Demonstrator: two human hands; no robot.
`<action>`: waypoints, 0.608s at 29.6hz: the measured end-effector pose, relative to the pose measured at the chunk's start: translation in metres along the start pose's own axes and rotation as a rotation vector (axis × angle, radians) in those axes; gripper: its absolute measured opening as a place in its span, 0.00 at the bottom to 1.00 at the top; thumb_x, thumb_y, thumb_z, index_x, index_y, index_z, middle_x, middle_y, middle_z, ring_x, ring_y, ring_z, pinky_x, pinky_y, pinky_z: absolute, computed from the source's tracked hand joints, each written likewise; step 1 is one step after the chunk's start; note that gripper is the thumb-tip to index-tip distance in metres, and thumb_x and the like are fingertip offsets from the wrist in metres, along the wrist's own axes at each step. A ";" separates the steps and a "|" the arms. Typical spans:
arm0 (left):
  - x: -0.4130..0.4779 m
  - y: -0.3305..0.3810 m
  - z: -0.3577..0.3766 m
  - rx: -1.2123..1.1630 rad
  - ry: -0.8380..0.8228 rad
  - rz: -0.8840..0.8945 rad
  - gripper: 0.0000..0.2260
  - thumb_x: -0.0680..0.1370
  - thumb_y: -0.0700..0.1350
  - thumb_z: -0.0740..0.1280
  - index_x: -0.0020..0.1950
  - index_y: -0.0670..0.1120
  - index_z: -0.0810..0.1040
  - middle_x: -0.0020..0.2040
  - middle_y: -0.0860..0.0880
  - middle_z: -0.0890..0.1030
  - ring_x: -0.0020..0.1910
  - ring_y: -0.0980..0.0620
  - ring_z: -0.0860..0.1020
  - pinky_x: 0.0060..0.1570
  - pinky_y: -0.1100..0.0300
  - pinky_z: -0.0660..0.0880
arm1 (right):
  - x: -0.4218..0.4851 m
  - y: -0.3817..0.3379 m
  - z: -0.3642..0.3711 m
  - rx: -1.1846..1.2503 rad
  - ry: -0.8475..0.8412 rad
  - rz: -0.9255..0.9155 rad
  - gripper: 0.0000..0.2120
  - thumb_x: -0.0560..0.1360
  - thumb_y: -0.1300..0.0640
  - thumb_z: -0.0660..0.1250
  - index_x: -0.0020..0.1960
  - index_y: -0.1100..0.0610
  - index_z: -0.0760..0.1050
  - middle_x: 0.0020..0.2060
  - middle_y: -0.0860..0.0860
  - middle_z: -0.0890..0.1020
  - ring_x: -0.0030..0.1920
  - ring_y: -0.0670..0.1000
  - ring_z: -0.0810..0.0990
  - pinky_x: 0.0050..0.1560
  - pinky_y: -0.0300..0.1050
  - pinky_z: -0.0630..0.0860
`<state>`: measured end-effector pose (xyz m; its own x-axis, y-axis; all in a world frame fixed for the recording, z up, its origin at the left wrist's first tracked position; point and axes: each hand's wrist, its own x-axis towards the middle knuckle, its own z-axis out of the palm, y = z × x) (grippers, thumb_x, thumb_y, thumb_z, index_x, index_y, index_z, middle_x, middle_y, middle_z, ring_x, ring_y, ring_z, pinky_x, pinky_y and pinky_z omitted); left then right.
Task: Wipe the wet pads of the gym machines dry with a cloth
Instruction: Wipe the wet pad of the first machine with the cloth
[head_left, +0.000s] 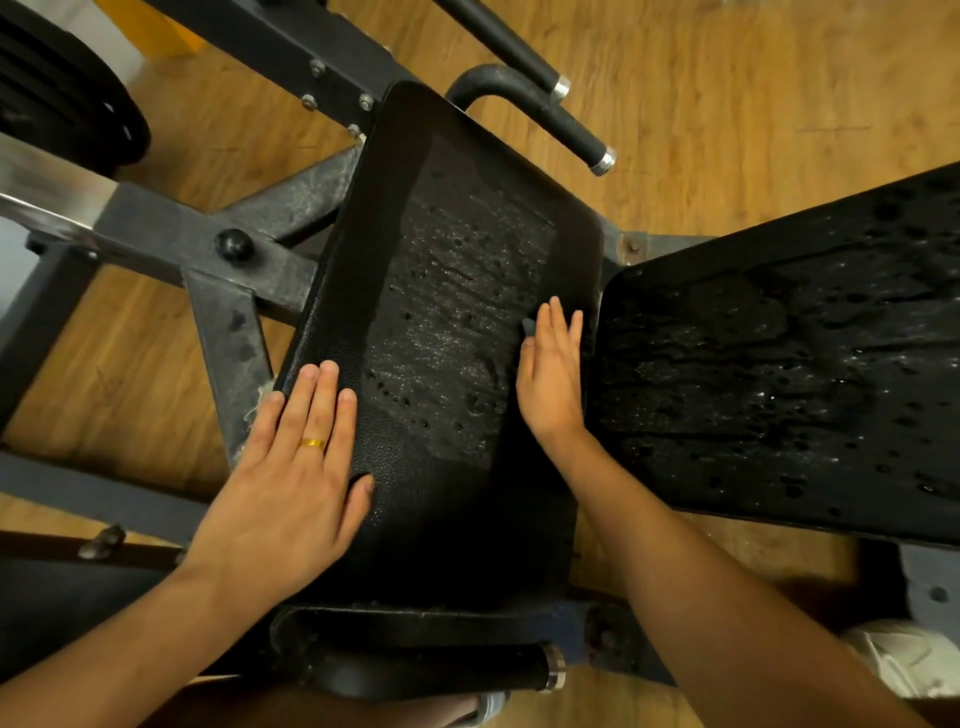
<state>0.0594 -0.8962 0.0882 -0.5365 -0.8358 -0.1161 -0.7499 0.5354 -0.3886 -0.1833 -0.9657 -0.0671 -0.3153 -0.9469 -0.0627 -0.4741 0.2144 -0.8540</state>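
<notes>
So, both hands flat on the wet seat pad (457, 312)
Left hand (296, 467) presses its dry 8 o'clock edge, fingers straight; right hand (550, 379) at 3 o'clock pins a grey cloth (529, 326) under flat fingers.

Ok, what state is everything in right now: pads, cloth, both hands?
Centre pad: wet down the middle, left strip looks dry.
Right pad: covered in droplets.
Left hand: flat on centre pad's left edge.
Right hand: flat on centre pad's right side.
Cloth: pressed under right hand, mostly hidden.
</notes>
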 end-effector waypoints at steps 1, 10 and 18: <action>0.000 0.000 0.000 -0.003 0.003 -0.003 0.34 0.81 0.56 0.51 0.78 0.31 0.59 0.80 0.30 0.53 0.80 0.35 0.53 0.76 0.36 0.56 | -0.010 0.000 0.001 0.009 0.006 0.000 0.24 0.87 0.59 0.51 0.81 0.62 0.52 0.82 0.53 0.51 0.81 0.54 0.39 0.77 0.39 0.39; 0.000 0.000 0.000 0.007 -0.016 -0.006 0.34 0.81 0.56 0.52 0.78 0.32 0.58 0.80 0.31 0.53 0.81 0.35 0.52 0.76 0.37 0.56 | -0.002 0.012 0.002 -0.055 -0.033 -0.049 0.24 0.87 0.59 0.52 0.81 0.63 0.54 0.82 0.54 0.53 0.81 0.56 0.40 0.77 0.40 0.40; 0.000 0.001 -0.001 0.001 -0.021 -0.016 0.34 0.80 0.56 0.51 0.78 0.31 0.59 0.80 0.31 0.54 0.80 0.35 0.53 0.76 0.36 0.56 | 0.040 0.015 -0.005 -0.033 -0.030 -0.026 0.25 0.87 0.57 0.51 0.82 0.62 0.52 0.82 0.54 0.51 0.82 0.57 0.40 0.78 0.43 0.41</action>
<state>0.0580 -0.8959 0.0888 -0.5164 -0.8466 -0.1287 -0.7577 0.5218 -0.3919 -0.2072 -0.9987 -0.0795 -0.2783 -0.9588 -0.0567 -0.5089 0.1973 -0.8379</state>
